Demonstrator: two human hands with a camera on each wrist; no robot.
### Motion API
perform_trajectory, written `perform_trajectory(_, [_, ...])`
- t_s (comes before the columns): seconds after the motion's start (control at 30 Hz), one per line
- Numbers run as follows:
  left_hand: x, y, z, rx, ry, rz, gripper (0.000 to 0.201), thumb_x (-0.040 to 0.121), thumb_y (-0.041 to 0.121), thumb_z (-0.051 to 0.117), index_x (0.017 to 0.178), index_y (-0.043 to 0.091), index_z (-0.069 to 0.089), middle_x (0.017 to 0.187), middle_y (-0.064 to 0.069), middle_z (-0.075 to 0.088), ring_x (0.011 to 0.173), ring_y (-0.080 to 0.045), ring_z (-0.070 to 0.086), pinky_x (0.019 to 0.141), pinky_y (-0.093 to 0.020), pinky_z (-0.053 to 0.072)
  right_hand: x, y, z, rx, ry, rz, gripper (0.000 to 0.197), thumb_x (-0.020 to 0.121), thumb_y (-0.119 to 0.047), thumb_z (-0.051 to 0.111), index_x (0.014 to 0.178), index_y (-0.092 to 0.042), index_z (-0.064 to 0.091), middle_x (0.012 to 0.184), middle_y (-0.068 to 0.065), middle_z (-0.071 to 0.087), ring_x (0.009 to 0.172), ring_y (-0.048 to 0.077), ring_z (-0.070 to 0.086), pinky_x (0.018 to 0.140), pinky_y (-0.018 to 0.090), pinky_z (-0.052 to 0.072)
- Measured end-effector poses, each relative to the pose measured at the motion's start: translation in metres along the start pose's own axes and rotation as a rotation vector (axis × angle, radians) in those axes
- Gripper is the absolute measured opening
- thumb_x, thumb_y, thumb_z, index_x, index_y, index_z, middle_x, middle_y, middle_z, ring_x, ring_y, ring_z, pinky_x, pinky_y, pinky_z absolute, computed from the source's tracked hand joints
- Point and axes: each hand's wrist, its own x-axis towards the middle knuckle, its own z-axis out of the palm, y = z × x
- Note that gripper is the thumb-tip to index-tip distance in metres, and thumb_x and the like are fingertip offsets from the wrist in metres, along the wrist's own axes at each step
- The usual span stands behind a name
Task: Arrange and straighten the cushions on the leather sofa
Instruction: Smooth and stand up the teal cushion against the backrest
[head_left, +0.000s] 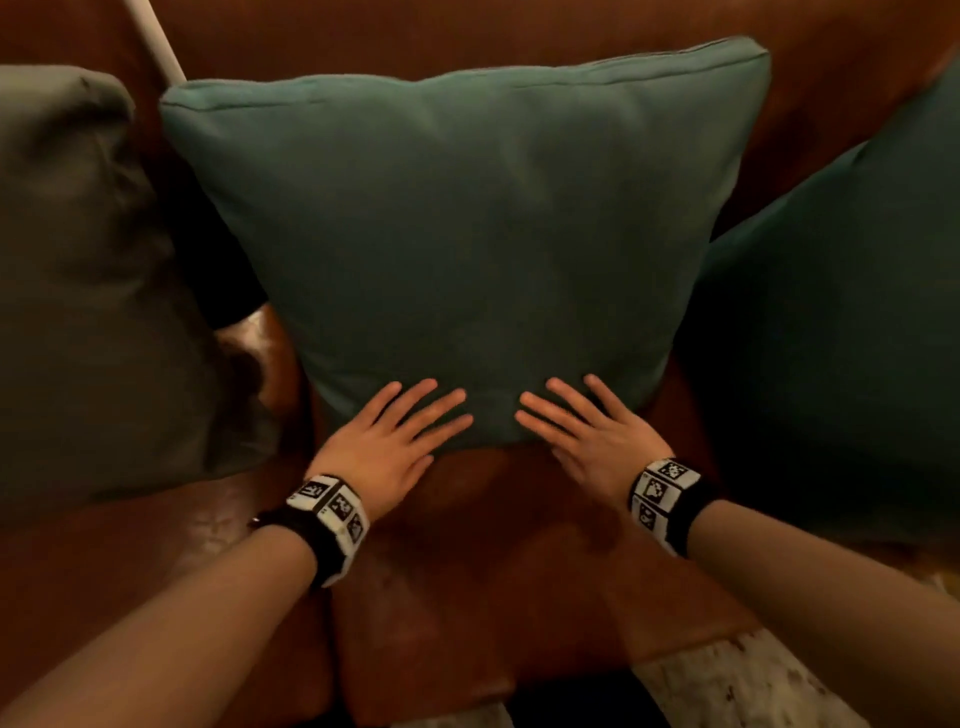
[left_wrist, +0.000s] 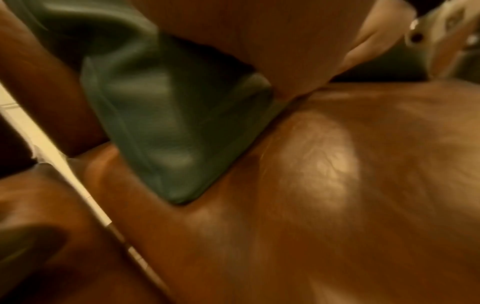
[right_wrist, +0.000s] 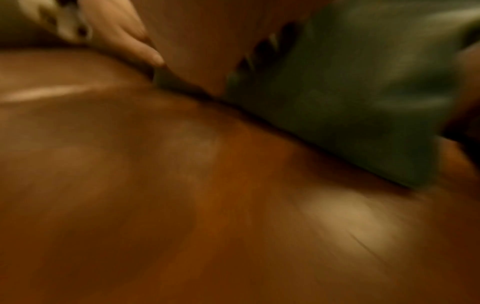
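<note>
A green square cushion (head_left: 467, 234) leans upright against the back of the brown leather sofa (head_left: 467, 561). My left hand (head_left: 400, 436) lies flat on its lower edge with fingers straight and spread. My right hand (head_left: 582, 431) lies flat beside it the same way, fingertips a small gap apart. In the left wrist view the cushion's lower corner (left_wrist: 166, 131) sits on the leather seat (left_wrist: 337, 185), with my palm (left_wrist: 259, 41) above it. The right wrist view is blurred; it shows the cushion (right_wrist: 350, 98) and the seat (right_wrist: 182, 195).
A grey-green cushion (head_left: 88, 291) slumps at the left and a second green cushion (head_left: 852, 332) leans at the right. A white pole (head_left: 156, 36) stands behind the sofa at upper left. A speckled pale floor (head_left: 727, 686) shows below the seat's front edge.
</note>
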Motion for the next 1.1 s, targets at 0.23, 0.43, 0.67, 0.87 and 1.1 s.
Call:
perform_trajectory(0.23, [-0.055, -0.012, -0.004, 0.046, -0.280, 0.192, 0.056, 0.089, 0.037, 0.043, 0.144, 0.028, 0.044, 0.156, 0.007, 0.035, 0.150, -0.028, -0.007, 0.120, -0.052, 0.000, -0.031, 0.017, -0.044, 0.190, -0.126, 0.003, 0.056, 0.090, -0.034, 0.036, 0.143, -0.019, 0.048, 0.137, 0.003, 0.059, 0.135, 0.029, 0.045, 0.110, 0.049, 0.026])
perform_trajectory(0.43, [0.002, 0.031, -0.088, -0.215, 0.212, -0.100, 0.057, 0.088, 0.031, 0.047, 0.145, 0.032, 0.040, 0.157, -0.002, 0.032, 0.146, -0.029, 0.026, 0.115, -0.051, 0.029, 0.066, 0.019, -0.147, 0.314, 0.430, 0.125, 0.052, 0.097, -0.026, 0.043, 0.149, -0.023, 0.040, 0.156, 0.007, 0.036, 0.147, 0.027, 0.026, 0.117, 0.053, 0.023])
perform_trajectory(0.67, [0.068, -0.013, -0.085, -0.143, 0.308, -0.525, 0.069, 0.092, 0.053, 0.041, 0.151, 0.040, 0.009, 0.162, 0.004, 0.003, 0.149, -0.027, 0.004, 0.120, -0.041, -0.006, 0.095, 0.102, -0.120, 0.160, 0.257, 0.461, 0.061, 0.101, -0.050, 0.027, 0.154, -0.037, 0.001, 0.163, -0.008, -0.001, 0.151, 0.018, -0.004, 0.122, 0.046, 0.001])
perform_trajectory(0.87, [0.024, -0.030, -0.081, -0.124, 0.310, -0.782, 0.076, 0.092, 0.053, 0.034, 0.153, 0.033, -0.007, 0.163, -0.007, -0.011, 0.149, -0.040, -0.006, 0.118, -0.061, 0.004, 0.052, 0.143, -0.107, 0.393, 0.266, 0.907, 0.066, 0.096, -0.055, 0.015, 0.155, -0.032, -0.005, 0.165, 0.000, -0.004, 0.151, 0.024, -0.005, 0.120, 0.054, 0.005])
perform_trajectory(1.1, [0.128, -0.054, -0.188, -0.040, 0.348, -0.503, 0.061, 0.097, 0.050, 0.031, 0.154, 0.033, 0.017, 0.164, -0.001, 0.005, 0.151, -0.034, 0.003, 0.119, -0.058, 0.001, 0.125, 0.103, -0.165, 0.254, 0.345, 0.307, 0.057, 0.101, -0.045, 0.028, 0.155, -0.031, 0.017, 0.164, -0.003, 0.007, 0.152, 0.023, 0.001, 0.120, 0.052, 0.006])
